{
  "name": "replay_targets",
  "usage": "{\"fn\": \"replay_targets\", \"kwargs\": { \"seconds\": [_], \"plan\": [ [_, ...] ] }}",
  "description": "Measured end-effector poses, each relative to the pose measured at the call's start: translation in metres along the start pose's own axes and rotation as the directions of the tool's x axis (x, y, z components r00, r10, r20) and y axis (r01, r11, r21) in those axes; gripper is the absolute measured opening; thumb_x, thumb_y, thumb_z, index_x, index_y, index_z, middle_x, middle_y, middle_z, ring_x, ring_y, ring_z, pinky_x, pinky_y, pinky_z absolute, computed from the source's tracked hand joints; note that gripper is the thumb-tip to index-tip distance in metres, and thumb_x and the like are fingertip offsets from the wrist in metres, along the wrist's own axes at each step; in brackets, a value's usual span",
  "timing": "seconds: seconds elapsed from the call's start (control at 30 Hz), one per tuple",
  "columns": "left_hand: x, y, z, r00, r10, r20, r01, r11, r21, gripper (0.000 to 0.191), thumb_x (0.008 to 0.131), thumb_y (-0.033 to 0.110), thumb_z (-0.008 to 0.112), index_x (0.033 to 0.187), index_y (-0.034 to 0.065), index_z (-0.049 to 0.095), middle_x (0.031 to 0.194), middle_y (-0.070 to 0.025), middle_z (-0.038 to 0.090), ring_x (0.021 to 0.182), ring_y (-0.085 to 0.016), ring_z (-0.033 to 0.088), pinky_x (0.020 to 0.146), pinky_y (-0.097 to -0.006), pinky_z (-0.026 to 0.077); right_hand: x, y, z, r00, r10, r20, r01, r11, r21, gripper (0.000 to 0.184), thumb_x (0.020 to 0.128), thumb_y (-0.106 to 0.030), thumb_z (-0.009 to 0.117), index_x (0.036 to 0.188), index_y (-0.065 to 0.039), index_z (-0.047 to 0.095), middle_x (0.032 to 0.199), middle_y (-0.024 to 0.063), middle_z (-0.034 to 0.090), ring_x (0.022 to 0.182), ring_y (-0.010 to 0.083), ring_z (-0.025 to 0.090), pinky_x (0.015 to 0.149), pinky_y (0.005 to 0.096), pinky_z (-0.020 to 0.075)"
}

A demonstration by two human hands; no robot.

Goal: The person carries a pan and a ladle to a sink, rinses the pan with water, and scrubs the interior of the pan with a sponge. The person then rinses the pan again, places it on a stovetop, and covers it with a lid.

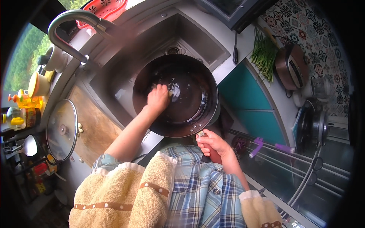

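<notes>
A large dark wok (191, 97) is held over the sink (209, 40), its inside wet and shiny with a little water and small pale specks. Its handle (212, 154) is reddish brown, and my right hand (212, 142) is wrapped around it near the metal joint. My left hand (159, 98) reaches into the wok, with curled fingers pressed towards its inner surface. A small yellowish thing, perhaps a sponge, peeks out beside the fingers; most of it is hidden by the hand.
A curved faucet (64, 22) rises at the sink's left. A glass lid (61, 129) rests by a wooden cutting board (94, 114) with garlic cloves (80, 127). Green stalks (263, 52) and a rice cooker (292, 67) stand right, above teal cabinet doors (248, 91).
</notes>
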State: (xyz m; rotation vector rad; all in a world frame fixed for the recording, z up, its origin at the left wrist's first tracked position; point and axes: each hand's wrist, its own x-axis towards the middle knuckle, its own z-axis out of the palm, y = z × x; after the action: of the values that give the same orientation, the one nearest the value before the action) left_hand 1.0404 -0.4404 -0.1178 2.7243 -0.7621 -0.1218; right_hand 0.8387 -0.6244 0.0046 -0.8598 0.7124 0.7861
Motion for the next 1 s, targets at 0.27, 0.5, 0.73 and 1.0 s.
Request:
{"fn": "replay_targets", "kwargs": {
  "seconds": [0.27, 0.5, 0.73, 1.0],
  "plan": [
    [-0.032, 0.076, 0.011, 0.908, 0.260, 0.329, -0.227, 0.964, -0.138, 0.032, 0.073, 0.020, 0.063, 0.097, 0.0000, 0.060, 0.097, -0.0165, 0.057, 0.091, -0.031, 0.061, 0.075, -0.0401, 0.053, 0.004, 0.000, -0.001, 0.999, 0.041, -0.034, -0.043, 0.997, -0.060, 0.024, 0.088, -0.016, 0.062, 0.101, -0.012, 0.043, 0.069, 0.0019, 0.046, 0.047, 0.0078, 0.040, 0.040, 0.0240, 0.0356],
    [0.085, 0.074, -0.049, 0.494, 0.859, 0.137, -0.862, 0.463, 0.206, 0.012, 0.066, 0.022, 0.061, 0.075, 0.0165, 0.067, 0.092, 0.0013, 0.056, 0.094, -0.018, 0.047, 0.077, -0.0311, 0.038, 0.004, -0.001, 0.004, 0.997, 0.047, -0.054, -0.050, 0.997, -0.056, 0.026, 0.088, -0.019, 0.063, 0.102, -0.012, 0.042, 0.069, 0.0018, 0.048, 0.047, 0.0078, 0.042, 0.039, 0.0240, 0.0366],
    [0.155, -0.018, -0.097, 0.453, 0.733, 0.507, -0.868, 0.233, 0.438, 0.013, 0.080, 0.020, 0.056, 0.079, 0.0218, 0.069, 0.089, 0.0059, 0.063, 0.101, -0.015, 0.049, 0.083, -0.0296, 0.037, 0.001, 0.001, 0.003, 1.000, -0.006, -0.015, 0.007, 0.998, 0.055, 0.024, 0.086, -0.017, 0.064, 0.098, -0.012, 0.044, 0.070, 0.0012, 0.048, 0.047, 0.0075, 0.041, 0.039, 0.0230, 0.0350],
    [-0.026, -0.056, -0.110, 0.778, 0.417, 0.470, -0.603, 0.705, 0.374, 0.037, 0.083, 0.016, 0.048, 0.118, 0.0097, 0.061, 0.092, -0.0065, 0.059, 0.096, -0.022, 0.051, 0.083, -0.0354, 0.038, 0.002, 0.010, -0.003, 0.998, -0.046, 0.050, 0.037, 0.985, 0.167, 0.018, 0.088, -0.017, 0.061, 0.095, -0.010, 0.046, 0.070, 0.0036, 0.051, 0.047, 0.0084, 0.044, 0.040, 0.0236, 0.0373]
  ]
}}
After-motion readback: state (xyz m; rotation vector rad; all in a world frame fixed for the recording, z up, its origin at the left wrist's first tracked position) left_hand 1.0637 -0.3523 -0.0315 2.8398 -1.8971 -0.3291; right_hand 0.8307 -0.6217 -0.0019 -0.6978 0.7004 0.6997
